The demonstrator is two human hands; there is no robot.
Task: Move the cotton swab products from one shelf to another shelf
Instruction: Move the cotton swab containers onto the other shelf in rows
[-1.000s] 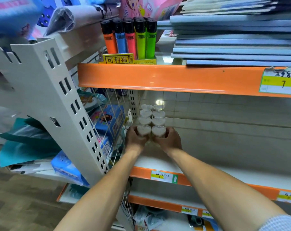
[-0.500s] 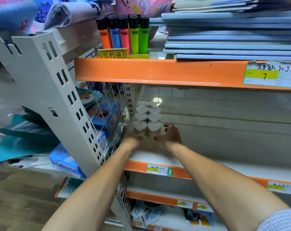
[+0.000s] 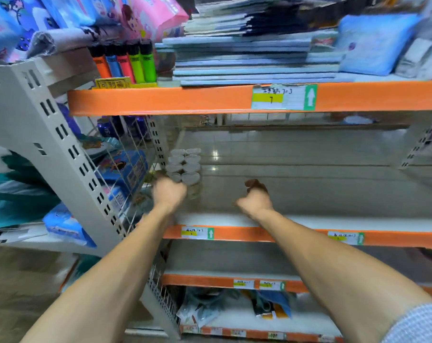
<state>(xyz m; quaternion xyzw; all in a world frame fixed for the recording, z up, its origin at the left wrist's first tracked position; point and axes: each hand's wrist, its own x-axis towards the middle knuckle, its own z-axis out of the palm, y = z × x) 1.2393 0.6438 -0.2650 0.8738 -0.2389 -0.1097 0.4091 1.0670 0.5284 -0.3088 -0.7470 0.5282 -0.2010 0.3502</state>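
Heart-shaped clear cotton swab containers (image 3: 190, 178) stand in two rows at the left end of the middle shelf (image 3: 309, 222), beside the wire side panel. My left hand (image 3: 169, 191) is blurred, right at the front-left container and hiding its lower part; its fingers curl, and whether they grip the container is unclear. My right hand (image 3: 254, 196) hovers over bare shelf to the right of the rows, apart from them, fingers loosely curled and holding nothing.
The orange-edged upper shelf (image 3: 185, 100) carries coloured lighters (image 3: 125, 61) and stacked blue notebooks (image 3: 254, 68). A wire side panel (image 3: 125, 169) and a slotted upright (image 3: 61, 144) close off the left. Packaged goods (image 3: 234, 310) lie on the bottom shelf.
My right hand let go of the front-right container and moved right, away from the rows. My left hand stayed by the front-left container. The view shifted right.
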